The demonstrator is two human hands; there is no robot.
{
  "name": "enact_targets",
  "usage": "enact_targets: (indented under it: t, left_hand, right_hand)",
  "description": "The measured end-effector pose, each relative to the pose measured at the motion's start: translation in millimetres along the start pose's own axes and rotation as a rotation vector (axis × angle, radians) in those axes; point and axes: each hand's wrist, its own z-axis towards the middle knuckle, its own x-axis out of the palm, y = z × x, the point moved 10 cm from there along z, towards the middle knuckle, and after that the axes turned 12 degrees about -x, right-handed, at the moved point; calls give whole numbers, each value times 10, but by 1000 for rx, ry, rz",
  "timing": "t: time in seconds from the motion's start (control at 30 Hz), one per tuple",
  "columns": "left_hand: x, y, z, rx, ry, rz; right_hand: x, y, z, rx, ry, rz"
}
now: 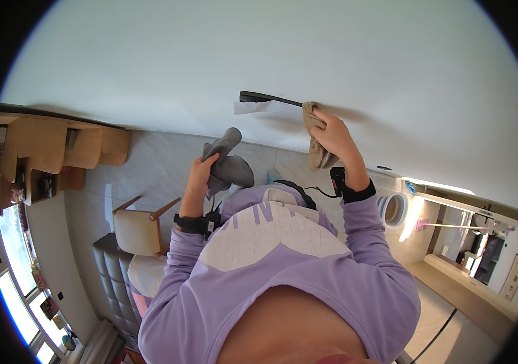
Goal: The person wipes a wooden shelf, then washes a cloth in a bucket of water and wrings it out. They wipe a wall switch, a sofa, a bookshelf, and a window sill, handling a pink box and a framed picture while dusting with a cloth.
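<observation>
In my left hand (pixel 200 175) is a limp grey cloth (pixel 229 159), bunched at the thumb with its folds hanging out to the right. My right hand (pixel 331 134) grips a brown knit cloth (pixel 315 157) at the wall. The upper end of that cloth touches a thin black bar-like object (pixel 270 97) on the white wall (pixel 259 50) and covers its right end. Just below the black object a sheet of white paper (pixel 254 107) sticks out. Both wrists wear black bands with small devices.
A cream-seated wooden chair (pixel 138 232) stands left, by a grey padded headboard (pixel 113 273). Wooden shelves (pixel 42 141) meet the wall at far left. To the right are a white bucket (pixel 394 210), a mop with a pink head (pixel 422 224) and a doorway (pixel 463 245). Tiles cover the floor (pixel 163 154).
</observation>
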Motion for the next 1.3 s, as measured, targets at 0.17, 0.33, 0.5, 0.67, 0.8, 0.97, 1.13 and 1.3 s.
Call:
enact_targets:
  t: [0.17,0.33,0.5,0.67,0.8,0.97,1.13,1.3]
  left_hand:
    - [87,-44,-109,10,-6,40]
    - [358,-242,-341,57,38,216]
    - [625,-430,-437,66,62,362]
    - [667,-448,-547,114,106,329]
    - [460,-317,-583,72,54,321]
    - [131,-230,-685,135,-11,217]
    - [-76,-330,-829,189,-61,13]
    - [208,-748,-1204,404,-9,-3]
  right_hand:
    - [-274,-253,-224,108,-8,-212]
    - [-449,-193,-582,64,-138,73]
    - [-128,252,-524,-34,-61,1]
    - [214,775,-134,-200,-28,-64]
    - [494,934,229,-222,17,-142]
    - [716,1114,429,-244,-36,-213]
    - [1058,1545,495,-345,149,-4]
    - [147,1459,-50,-491,-220,211]
